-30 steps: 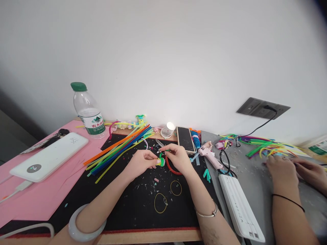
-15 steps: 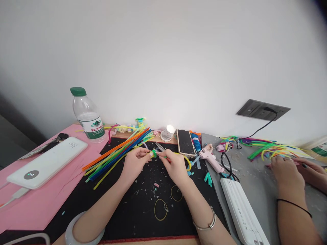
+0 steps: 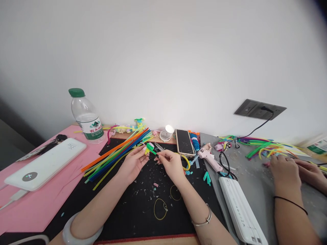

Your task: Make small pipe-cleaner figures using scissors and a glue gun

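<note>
The half-open left hand is pinching the green-and-yellow piece, at ten o'clock from the right hand, whose curled fingers are apparently gripping its green end; steadying the left should be helping.

Looks like a craft table to me — a casual little workshop spot right up against a pale wall. Giveaways: a fanned bundle of bright pipe cleaners, a pink glue gun, and a black mat sprinkled with tiny offcuts. There's a co-worker at the gray surface alongside, so it's shared — home or studio, can't tell.
</note>
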Demonstrator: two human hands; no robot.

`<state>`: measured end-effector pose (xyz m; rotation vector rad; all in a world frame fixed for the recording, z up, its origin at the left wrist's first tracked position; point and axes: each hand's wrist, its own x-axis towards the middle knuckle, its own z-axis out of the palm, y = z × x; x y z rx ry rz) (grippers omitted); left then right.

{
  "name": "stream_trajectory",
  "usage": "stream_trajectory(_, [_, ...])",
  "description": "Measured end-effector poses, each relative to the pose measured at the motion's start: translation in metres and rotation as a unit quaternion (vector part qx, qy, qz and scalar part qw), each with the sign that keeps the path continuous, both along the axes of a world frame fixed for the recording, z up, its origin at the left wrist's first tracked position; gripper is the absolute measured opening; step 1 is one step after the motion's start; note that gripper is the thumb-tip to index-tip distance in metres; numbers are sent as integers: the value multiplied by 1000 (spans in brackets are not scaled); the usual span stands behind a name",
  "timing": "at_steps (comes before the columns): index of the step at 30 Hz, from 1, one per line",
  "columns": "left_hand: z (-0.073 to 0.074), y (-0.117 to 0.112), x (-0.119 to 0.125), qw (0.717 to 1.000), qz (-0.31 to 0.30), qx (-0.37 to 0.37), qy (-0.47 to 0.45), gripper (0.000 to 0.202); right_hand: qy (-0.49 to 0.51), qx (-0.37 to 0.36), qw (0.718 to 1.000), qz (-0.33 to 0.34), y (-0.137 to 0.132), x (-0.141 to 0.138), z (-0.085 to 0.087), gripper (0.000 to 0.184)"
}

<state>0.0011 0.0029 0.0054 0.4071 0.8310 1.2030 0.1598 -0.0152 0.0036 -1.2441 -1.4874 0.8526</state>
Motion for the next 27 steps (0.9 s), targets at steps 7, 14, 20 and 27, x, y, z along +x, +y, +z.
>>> stream_trajectory(7, [3,0,1,998,-43,-25,-31,18,100,-46,994,25,7,6,2,10])
stream_trajectory(14, [8,-5,1,988,-103,-49,-105,20,277,-116,951,76,10,8,-5,18])
stream_trajectory(20, [12,-7,2,985,-133,-37,-99,18,301,-120,943,80,9,7,-6,22])
stream_trajectory(27, [8,-4,2,988,-136,-43,-53,15,288,-119,948,57,10,8,-5,23])
